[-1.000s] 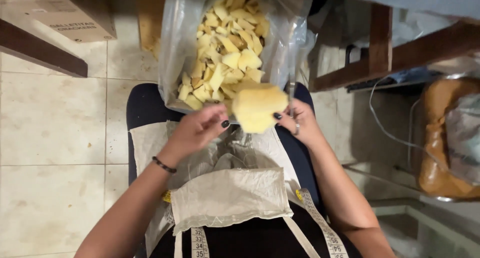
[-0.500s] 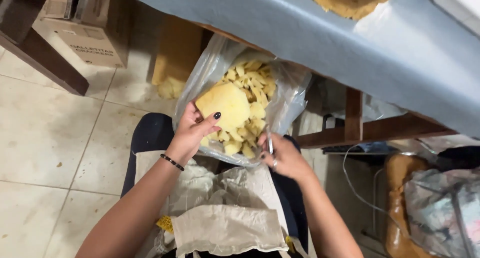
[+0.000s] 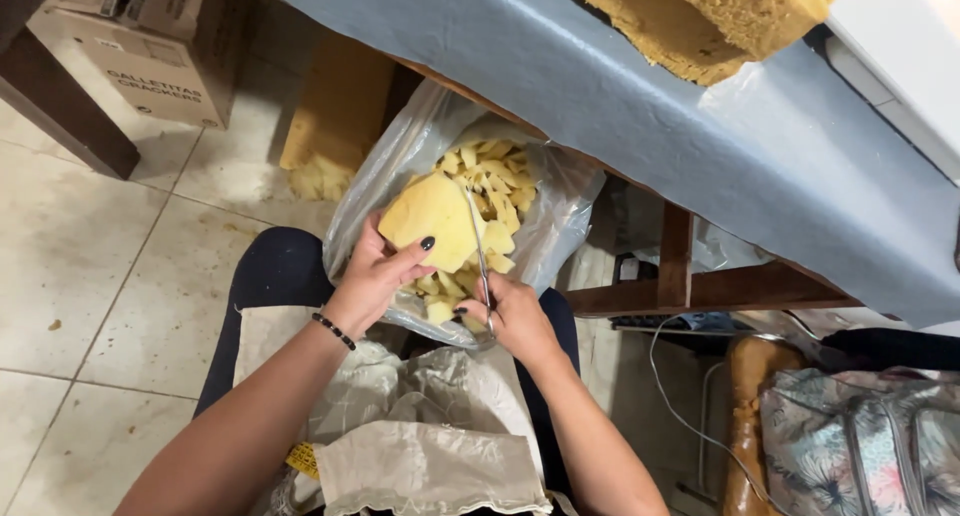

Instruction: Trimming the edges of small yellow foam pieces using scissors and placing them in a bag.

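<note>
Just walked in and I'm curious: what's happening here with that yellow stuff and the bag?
A seated person is cutting foam. The left hand holds a yellow foam piece over a clear plastic bag that sits between the knees. The right hand works scissors, their blades set against the piece's edge. The bag already holds many small foam bits. A bigger foam slab lies on the grey table above, and a cloth covers the lap.
</note>
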